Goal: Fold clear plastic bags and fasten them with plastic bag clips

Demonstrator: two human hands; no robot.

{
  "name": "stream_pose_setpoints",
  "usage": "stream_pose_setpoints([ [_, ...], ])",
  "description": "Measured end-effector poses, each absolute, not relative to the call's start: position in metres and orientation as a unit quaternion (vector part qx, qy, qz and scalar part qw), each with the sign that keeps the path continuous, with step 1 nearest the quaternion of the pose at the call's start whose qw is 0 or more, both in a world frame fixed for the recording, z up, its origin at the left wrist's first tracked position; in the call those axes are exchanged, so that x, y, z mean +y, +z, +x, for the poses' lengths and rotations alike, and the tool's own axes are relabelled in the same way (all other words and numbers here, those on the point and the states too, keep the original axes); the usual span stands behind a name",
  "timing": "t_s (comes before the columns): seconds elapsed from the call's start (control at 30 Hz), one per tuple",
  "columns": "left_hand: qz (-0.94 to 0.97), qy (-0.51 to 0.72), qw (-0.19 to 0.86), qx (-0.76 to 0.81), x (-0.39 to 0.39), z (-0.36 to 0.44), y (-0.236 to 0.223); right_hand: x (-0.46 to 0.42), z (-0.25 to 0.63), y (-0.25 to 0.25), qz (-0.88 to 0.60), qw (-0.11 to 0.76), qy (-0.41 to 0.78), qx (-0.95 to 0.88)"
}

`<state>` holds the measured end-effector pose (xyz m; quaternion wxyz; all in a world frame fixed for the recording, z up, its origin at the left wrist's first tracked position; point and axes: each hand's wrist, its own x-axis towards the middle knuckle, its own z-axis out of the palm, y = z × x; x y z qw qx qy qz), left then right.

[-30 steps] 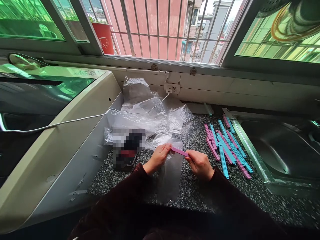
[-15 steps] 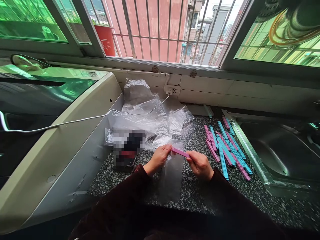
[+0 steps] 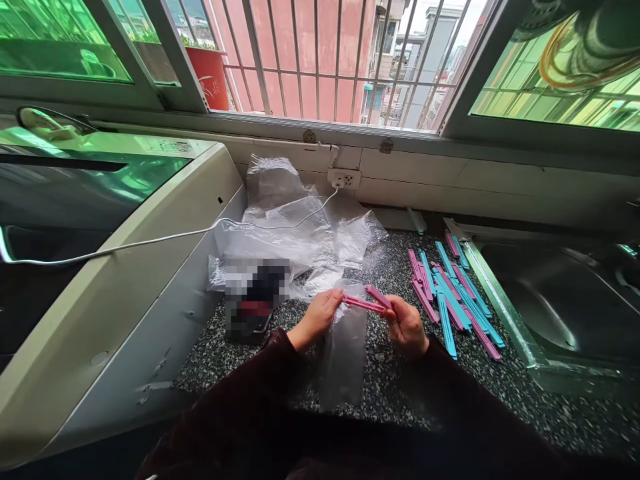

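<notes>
Over the speckled stone counter (image 3: 400, 393), just in front of the person's chest, both hands are working a pink sealing clip (image 3: 367, 303) onto the top edge of a small clear plastic bag (image 3: 345, 347). The left hand (image 3: 323, 313) is pinching the clip's left end together with the bag's mouth, fingers closed narrow around both. The right hand (image 3: 406, 327) is gripping the clip's right end, where the two arms are standing apart in a shallow V, the upper arm lifted toward the window. By the look of it, the step in hand is opening the clip and feeding the bag's mouth between its arms; the next move probably calls for keeping the film flat and straight in the gap, then pressing the raised arm down along its length until it is snapping shut. The clip's long axis is running nearly level from left to right across the view, its joined end pointing toward the left hand and its open end toward the right. The bag is hanging down from the clip and lying on the counter toward the person. Just beside the right hand, a heap of pink and blue clips (image 3: 455, 300) is lying near the sink (image 3: 560, 293), and crumpled plastic sheeting (image 3: 295, 227) is sitting behind the hands.
</notes>
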<state>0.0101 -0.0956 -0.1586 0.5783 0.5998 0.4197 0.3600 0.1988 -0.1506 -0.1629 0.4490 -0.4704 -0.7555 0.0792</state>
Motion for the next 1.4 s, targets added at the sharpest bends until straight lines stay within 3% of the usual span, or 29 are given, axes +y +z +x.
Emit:
stream_pose_setpoints([
  [0.53,0.563,0.406,0.586,0.417,-0.090,0.005,-0.157,-0.149,0.207,-0.155,-0.421,0.575,0.097,-0.695],
  [0.97,0.535,0.428,0.603,0.409,-0.089,0.003,-0.161,-0.149,0.204,-0.154,-0.410,0.644,0.400,-0.507],
  [1.4,0.537,0.446,0.580,0.420,-0.088,0.000,-0.159,-0.148,0.211,-0.162,-0.476,0.576,0.286,-0.599],
])
